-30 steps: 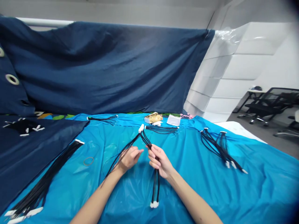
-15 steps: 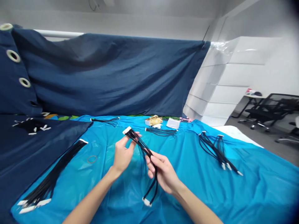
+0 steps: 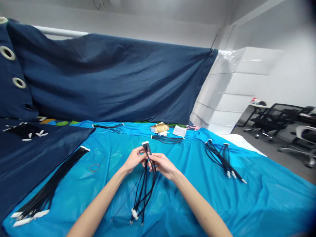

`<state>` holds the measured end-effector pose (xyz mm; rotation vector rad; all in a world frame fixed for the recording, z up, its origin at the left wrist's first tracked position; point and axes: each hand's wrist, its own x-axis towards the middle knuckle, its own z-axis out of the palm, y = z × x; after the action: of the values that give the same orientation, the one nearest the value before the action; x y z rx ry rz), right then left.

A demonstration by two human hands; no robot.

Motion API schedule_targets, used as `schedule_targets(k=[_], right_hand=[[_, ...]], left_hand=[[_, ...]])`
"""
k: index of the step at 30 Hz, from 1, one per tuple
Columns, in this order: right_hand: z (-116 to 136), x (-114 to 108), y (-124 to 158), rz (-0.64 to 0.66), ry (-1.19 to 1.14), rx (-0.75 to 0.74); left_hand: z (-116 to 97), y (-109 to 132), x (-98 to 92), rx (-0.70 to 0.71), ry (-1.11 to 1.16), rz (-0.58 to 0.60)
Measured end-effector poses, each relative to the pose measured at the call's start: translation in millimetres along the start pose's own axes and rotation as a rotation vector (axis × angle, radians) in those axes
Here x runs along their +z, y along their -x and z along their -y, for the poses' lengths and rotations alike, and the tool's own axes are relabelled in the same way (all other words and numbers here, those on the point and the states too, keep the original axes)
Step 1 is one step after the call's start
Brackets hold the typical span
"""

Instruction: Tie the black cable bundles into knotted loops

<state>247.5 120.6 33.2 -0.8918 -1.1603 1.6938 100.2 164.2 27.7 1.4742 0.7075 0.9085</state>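
My left hand (image 3: 134,158) and my right hand (image 3: 160,163) meet above the blue plastic sheet (image 3: 202,197). Both pinch the same black wire harness (image 3: 145,184) just below its white connector (image 3: 145,143), which points up and away from me. The wires hang down between my forearms in a loose loop. Their lower ends carry a small white connector (image 3: 134,214) close to the sheet.
Long black cables (image 3: 49,187) with white ends lie at the left. More harness bundles lie at the right (image 3: 222,158) and at the back (image 3: 168,139), (image 3: 108,126). A rubber band (image 3: 94,168), a gold packet (image 3: 160,127) and a clear bag (image 3: 179,131) rest on the sheet. Dark blue cloth (image 3: 111,75) hangs behind. Office chairs (image 3: 276,121) stand at the right.
My hands have come together on the harness near its top connector. The wires now hang straight down in a loop, with their lower ends swung to the left.
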Motion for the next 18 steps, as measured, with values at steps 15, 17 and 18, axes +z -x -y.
schedule_targets(k=[15, 17, 18], right_hand=[[-41, -37, -38, -0.046, 0.050, 0.002], [-44, -36, -38, -0.087, 0.067, -0.039], [-45, -35, -38, -0.106, 0.077, -0.060]], left_hand=[[45, -18, -22.5, -0.104, 0.057, -0.082], [45, -17, -22.9, -0.088, 0.065, -0.068], [45, -17, -22.7, -0.072, 0.060, -0.091]])
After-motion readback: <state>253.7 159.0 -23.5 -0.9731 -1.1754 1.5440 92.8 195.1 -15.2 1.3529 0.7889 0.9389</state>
